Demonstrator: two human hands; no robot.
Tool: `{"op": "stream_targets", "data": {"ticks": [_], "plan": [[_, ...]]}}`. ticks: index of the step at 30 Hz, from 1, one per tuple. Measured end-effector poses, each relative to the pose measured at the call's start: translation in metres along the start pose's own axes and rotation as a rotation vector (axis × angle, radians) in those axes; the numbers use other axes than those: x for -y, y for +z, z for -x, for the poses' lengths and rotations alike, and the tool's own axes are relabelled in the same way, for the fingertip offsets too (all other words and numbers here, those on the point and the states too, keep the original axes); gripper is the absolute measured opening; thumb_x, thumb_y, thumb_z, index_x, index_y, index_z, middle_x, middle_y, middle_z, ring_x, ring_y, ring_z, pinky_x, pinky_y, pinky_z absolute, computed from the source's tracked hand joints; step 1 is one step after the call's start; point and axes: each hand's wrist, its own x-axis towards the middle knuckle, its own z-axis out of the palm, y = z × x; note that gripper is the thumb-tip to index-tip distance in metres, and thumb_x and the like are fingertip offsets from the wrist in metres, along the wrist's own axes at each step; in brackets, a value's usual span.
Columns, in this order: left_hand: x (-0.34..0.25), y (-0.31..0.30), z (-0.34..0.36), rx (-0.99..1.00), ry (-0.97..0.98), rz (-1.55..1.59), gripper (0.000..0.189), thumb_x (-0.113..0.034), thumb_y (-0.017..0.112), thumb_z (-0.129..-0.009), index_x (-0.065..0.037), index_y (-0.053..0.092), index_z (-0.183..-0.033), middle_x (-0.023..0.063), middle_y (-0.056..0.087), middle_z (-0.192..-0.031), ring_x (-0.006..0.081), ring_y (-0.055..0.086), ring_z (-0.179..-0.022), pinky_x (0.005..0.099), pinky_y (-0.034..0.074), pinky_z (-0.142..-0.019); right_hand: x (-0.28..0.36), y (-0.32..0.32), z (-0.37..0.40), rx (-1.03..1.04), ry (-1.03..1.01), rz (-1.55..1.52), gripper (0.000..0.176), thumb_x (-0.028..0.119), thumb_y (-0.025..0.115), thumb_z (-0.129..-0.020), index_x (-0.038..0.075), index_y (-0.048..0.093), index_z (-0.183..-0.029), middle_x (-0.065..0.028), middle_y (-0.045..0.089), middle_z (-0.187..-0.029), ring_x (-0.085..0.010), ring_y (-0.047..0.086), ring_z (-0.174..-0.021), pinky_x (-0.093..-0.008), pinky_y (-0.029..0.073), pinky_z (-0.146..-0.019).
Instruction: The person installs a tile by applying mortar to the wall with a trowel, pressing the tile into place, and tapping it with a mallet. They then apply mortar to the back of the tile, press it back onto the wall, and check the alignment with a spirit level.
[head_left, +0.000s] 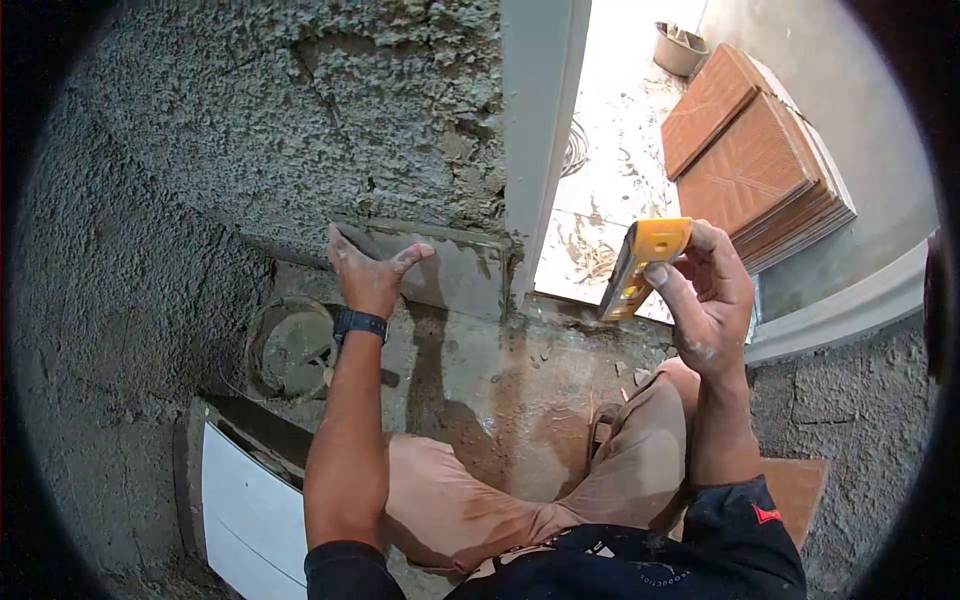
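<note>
In my right hand (705,300) is a small yellow spirit level (648,268), pinched between thumb and fingers and held in the air near the door frame. My left hand (372,268), with a dark watch on its wrist, has thumb and fingers spread apart. It is at a grey tile (455,275) along the foot of the rough wall; whether the fingertips touch the tile's edge is hard to tell.
A round bucket (297,348) stands left of my left forearm. A white panel (250,505) leans at the lower left. Past the white door frame (540,130) are stacked tile boxes (745,140) and a tub (680,50). Rough plastered walls surround me.
</note>
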Motion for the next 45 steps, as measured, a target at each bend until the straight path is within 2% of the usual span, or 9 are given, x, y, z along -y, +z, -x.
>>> {"op": "stream_targets", "data": {"ticks": [10, 17, 23, 28, 30, 31, 37, 39, 45], "plan": [[0.02, 0.01, -0.004, -0.013, 0.095, 0.225, 0.143, -0.055, 0.094, -0.05, 0.019, 0.02, -0.146, 0.0348, 0.031, -0.15, 0.0446, 0.032, -0.141, 0.0477, 0.031, -0.116, 0.006, -0.014, 0.0, -0.118, 0.013, -0.079, 0.03, 0.001, 0.067, -0.088, -0.002, 0.06, -0.118, -0.0074, 0.063, -0.105, -0.0139, 0.064, -0.099, -0.0298, 0.054, -0.087], [0.009, 0.001, -0.001, -0.017, 0.061, -0.08, 0.143, -0.06, 0.091, -0.053, 0.02, 0.02, -0.146, 0.0358, 0.032, -0.15, 0.0445, 0.033, -0.141, 0.0448, 0.031, -0.117, 0.0, -0.022, -0.011, -0.196, 0.191, -0.333, 0.029, 0.002, 0.068, -0.089, -0.004, 0.057, -0.116, -0.007, 0.064, -0.1, -0.0118, 0.062, -0.095, -0.0274, 0.053, -0.085], [-0.003, -0.008, 0.0, 0.092, 0.01, -0.065, 0.145, -0.054, 0.093, -0.059, 0.018, 0.006, -0.15, 0.0364, 0.024, -0.154, 0.0414, 0.024, -0.147, 0.0427, 0.022, -0.121, -0.012, -0.017, -0.009, 0.085, 0.34, 0.154, 0.031, 0.008, 0.068, -0.09, -0.001, 0.058, -0.118, -0.0077, 0.066, -0.102, -0.0142, 0.063, -0.095, -0.0306, 0.053, -0.087], [-0.03, -0.031, 0.004, 0.123, 0.089, -0.02, 0.14, -0.049, 0.092, -0.063, 0.022, 0.005, -0.147, 0.0377, 0.016, -0.156, 0.0459, 0.02, -0.146, 0.0431, 0.021, -0.121, -0.019, 0.017, -0.002, -0.038, 0.212, -0.122, 0.029, 0.01, 0.07, -0.089, -0.001, 0.061, -0.114, -0.011, 0.067, -0.098, -0.0163, 0.062, -0.089, -0.0331, 0.051, -0.083], [-0.055, -0.047, 0.013, -0.007, 0.21, -0.014, 0.136, -0.043, 0.091, -0.067, 0.02, 0.002, -0.149, 0.0376, 0.015, -0.156, 0.045, 0.02, -0.146, 0.0448, 0.02, -0.121, -0.041, 0.025, 0.006, 0.29, 0.242, 0.346, 0.027, 0.012, 0.069, -0.089, -0.001, 0.061, -0.112, -0.0136, 0.066, -0.09, -0.0198, 0.063, -0.085, -0.0355, 0.05, -0.08], [-0.062, -0.053, 0.018, 0.003, 0.219, -0.004, 0.136, -0.043, 0.091, -0.067, 0.02, 0.002, -0.149, 0.0376, 0.015, -0.156, 0.045, 0.02, -0.146, 0.0448, 0.02, -0.121, -0.061, 0.033, 0.012, 0.282, 0.279, 0.357, 0.026, 0.013, 0.067, -0.09, -0.002, 0.06, -0.111, -0.0155, 0.065, -0.086, -0.0224, 0.062, -0.081, -0.0372, 0.049, -0.077], [-0.1, -0.097, 0.049, -0.033, 0.425, 0.179, 0.107, -0.028, 0.086, -0.074, 0.009, 0.021, -0.151, 0.0316, 0.033, -0.148, 0.0428, 0.035, -0.138, 0.0471, 0.032, -0.115, -0.083, 0.056, 0.03, 0.182, 0.377, 0.314, 0.024, 0.011, 0.061, -0.092, -0.001, 0.059, -0.113, -0.0152, 0.064, -0.091, -0.0241, 0.063, -0.085, -0.0379, 0.05, -0.079], [-0.104, -0.106, 0.057, 0.158, 0.419, 0.32, 0.085, -0.021, 0.083, -0.077, 0.004, 0.038, -0.144, 0.0262, 0.046, -0.137, 0.0389, 0.05, -0.125, 0.0464, 0.041, -0.106, -0.099, 0.07, 0.053, 0.121, 0.405, 0.232, 0.029, 0.009, 0.059, -0.092, -0.001, 0.057, -0.119, -0.0172, 0.063, -0.1, -0.0268, 0.062, -0.09, -0.0375, 0.05, -0.085], [-0.079, -0.105, 0.048, 0.177, 0.373, 0.296, 0.074, -0.02, 0.082, -0.078, 0.003, 0.047, -0.138, 0.0235, 0.054, -0.126, 0.0365, 0.058, -0.113, 0.0445, 0.046, -0.099, -0.137, 0.105, 0.077, 0.022, 0.23, 0.463, 0.028, 0.005, 0.059, -0.091, -0.001, 0.055, -0.119, -0.0215, 0.062, -0.102, -0.0338, 0.062, -0.093, -0.0401, 0.049, -0.087]]}}
